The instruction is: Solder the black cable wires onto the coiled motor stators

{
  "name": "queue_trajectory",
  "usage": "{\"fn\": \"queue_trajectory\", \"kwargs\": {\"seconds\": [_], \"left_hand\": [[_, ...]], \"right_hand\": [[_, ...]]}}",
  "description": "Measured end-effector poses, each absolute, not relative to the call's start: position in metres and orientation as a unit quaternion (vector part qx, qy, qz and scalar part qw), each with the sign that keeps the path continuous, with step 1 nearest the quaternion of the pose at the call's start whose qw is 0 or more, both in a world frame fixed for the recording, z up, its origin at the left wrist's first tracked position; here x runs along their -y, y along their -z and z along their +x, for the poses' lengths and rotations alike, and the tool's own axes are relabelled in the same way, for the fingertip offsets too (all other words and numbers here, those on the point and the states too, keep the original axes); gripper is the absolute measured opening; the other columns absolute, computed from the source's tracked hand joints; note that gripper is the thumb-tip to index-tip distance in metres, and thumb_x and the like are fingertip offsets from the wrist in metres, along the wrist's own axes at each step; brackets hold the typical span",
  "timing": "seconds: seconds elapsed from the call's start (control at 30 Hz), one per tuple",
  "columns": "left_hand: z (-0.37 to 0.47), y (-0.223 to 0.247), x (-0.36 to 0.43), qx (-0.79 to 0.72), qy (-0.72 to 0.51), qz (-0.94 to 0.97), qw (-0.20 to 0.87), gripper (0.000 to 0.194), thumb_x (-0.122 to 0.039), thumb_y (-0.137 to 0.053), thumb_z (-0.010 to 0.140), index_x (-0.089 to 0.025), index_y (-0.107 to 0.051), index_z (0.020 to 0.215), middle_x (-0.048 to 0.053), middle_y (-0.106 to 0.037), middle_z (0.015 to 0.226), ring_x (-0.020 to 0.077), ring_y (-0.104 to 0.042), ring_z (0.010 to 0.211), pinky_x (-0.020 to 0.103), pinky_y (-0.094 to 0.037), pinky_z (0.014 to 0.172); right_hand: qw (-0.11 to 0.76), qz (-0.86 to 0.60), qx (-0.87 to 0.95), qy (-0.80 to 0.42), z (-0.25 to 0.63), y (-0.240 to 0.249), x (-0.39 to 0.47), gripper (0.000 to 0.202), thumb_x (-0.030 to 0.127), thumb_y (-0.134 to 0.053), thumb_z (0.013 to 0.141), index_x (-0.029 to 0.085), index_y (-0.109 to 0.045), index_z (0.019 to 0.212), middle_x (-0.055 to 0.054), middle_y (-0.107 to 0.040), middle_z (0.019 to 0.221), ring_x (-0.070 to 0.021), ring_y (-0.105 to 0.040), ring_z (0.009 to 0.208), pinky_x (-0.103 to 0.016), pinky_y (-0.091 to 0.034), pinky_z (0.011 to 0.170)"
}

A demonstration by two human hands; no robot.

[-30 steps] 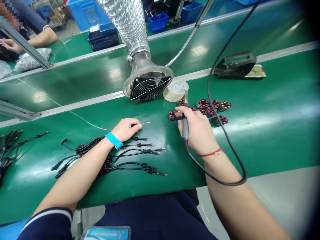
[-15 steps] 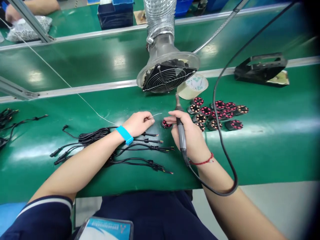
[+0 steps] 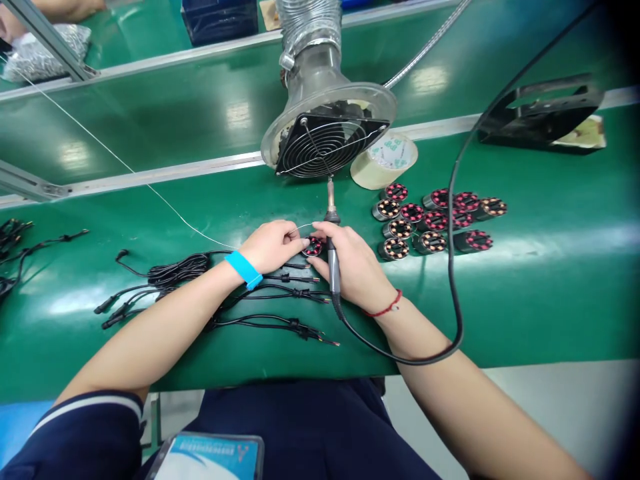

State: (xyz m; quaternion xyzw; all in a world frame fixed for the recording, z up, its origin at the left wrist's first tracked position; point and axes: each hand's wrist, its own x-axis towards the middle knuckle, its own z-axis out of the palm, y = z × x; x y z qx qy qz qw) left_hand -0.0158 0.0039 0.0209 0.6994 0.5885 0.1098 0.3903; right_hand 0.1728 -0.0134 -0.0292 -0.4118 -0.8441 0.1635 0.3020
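My left hand (image 3: 274,247) pinches a thin solder wire (image 3: 175,212) whose free end curves rightward from the fingertips. Its thumb reaches a small round motor stator (image 3: 313,247) with red windings. On the stator's other side, my right hand (image 3: 353,263) is wrapped round a soldering iron (image 3: 334,267), fingertips at the stator. The iron's tip points up, away from the stator, just below the fume extractor's fan grille (image 3: 325,148). Black cables (image 3: 180,270) with bared ends lie beneath and beside my left forearm.
Several stators (image 3: 433,220) stand in a group to the right, with a tape roll (image 3: 384,160) behind them. A black holder (image 3: 543,117) stands at the back right. The iron's cord (image 3: 453,267) loops over my right forearm. Across the partition, a person's arm shows by a bag (image 3: 50,52).
My right hand has moved left with the iron, and the stator has shifted left to my left thumb. The view has tilted slightly downward.
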Motion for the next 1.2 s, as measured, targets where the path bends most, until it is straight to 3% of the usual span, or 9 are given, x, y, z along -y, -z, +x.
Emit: {"fn": "queue_trajectory", "kwargs": {"seconds": [0.23, 0.4, 0.5, 0.6, 0.87, 1.0, 1.2], "left_hand": [[-0.027, -0.015, -0.008, -0.524, -0.168, 0.762, 0.342, 0.013, -0.008, -0.056, 0.084, -0.014, -0.064, 0.076, 0.0, -0.054, 0.076, 0.0126, -0.05, 0.074, 0.027, -0.039, 0.073], [-0.032, -0.016, -0.011, -0.546, -0.257, 0.733, 0.313, 0.011, -0.012, -0.057, 0.084, -0.015, -0.067, 0.079, 0.0, -0.057, 0.078, 0.0121, -0.051, 0.073, 0.027, -0.04, 0.071], [-0.03, -0.019, -0.009, -0.559, -0.263, 0.683, 0.389, 0.012, -0.023, -0.058, 0.085, -0.014, -0.063, 0.079, -0.002, -0.055, 0.07, 0.01, -0.045, 0.061, 0.024, -0.036, 0.06], [-0.027, -0.021, -0.004, -0.52, -0.22, 0.697, 0.442, 0.017, -0.028, -0.06, 0.084, -0.014, -0.062, 0.076, -0.002, -0.055, 0.069, 0.01, -0.046, 0.061, 0.024, -0.036, 0.059], [-0.03, -0.031, 0.001, -0.47, -0.285, 0.792, 0.266, 0.013, -0.022, -0.057, 0.089, -0.016, -0.066, 0.081, 0.002, -0.058, 0.078, 0.0127, -0.051, 0.073, 0.026, -0.043, 0.07], [-0.03, -0.033, 0.006, -0.423, -0.242, 0.841, 0.234, 0.014, -0.022, -0.054, 0.091, -0.019, -0.067, 0.095, 0.004, -0.06, 0.09, 0.0143, -0.055, 0.083, 0.027, -0.046, 0.077], [-0.027, -0.031, 0.009, -0.396, -0.157, 0.889, 0.17, 0.021, -0.023, -0.05, 0.094, -0.021, -0.07, 0.09, 0.003, -0.054, 0.085, 0.0133, -0.051, 0.075, 0.026, -0.039, 0.064]], "right_hand": [[0.287, -0.416, 0.834, -0.221, 0.171, 0.028, 0.013, 0.05, 0.024, -0.064, 0.083, 0.02, -0.046, 0.13, -0.014, -0.068, 0.12, -0.0321, -0.064, 0.105, -0.053, -0.054, 0.089], [0.32, -0.426, 0.806, -0.257, 0.172, 0.027, 0.013, 0.051, 0.025, -0.063, 0.084, 0.024, -0.042, 0.13, -0.011, -0.07, 0.117, -0.0294, -0.068, 0.108, -0.05, -0.055, 0.092], [0.353, -0.431, 0.783, -0.277, 0.174, 0.027, 0.014, 0.054, 0.03, -0.065, 0.084, 0.026, -0.04, 0.132, -0.01, -0.069, 0.118, -0.0267, -0.069, 0.107, -0.046, -0.057, 0.091], [0.377, -0.42, 0.776, -0.282, 0.175, 0.027, 0.015, 0.055, 0.035, -0.067, 0.084, 0.026, -0.04, 0.132, -0.01, -0.069, 0.117, -0.0255, -0.069, 0.105, -0.043, -0.057, 0.09], [0.396, -0.408, 0.779, -0.262, 0.174, 0.025, 0.016, 0.055, 0.037, -0.066, 0.086, 0.024, -0.041, 0.133, -0.01, -0.068, 0.116, -0.025, -0.068, 0.106, -0.043, -0.056, 0.094], [0.381, -0.406, 0.794, -0.245, 0.173, 0.023, 0.018, 0.053, 0.037, -0.064, 0.087, 0.025, -0.041, 0.134, -0.011, -0.066, 0.123, -0.0263, -0.068, 0.109, -0.046, -0.056, 0.094], [0.373, -0.384, 0.821, -0.199, 0.172, 0.024, 0.019, 0.049, 0.034, -0.062, 0.09, 0.026, -0.04, 0.133, -0.01, -0.068, 0.118, -0.0266, -0.069, 0.102, -0.046, -0.058, 0.086]]}}
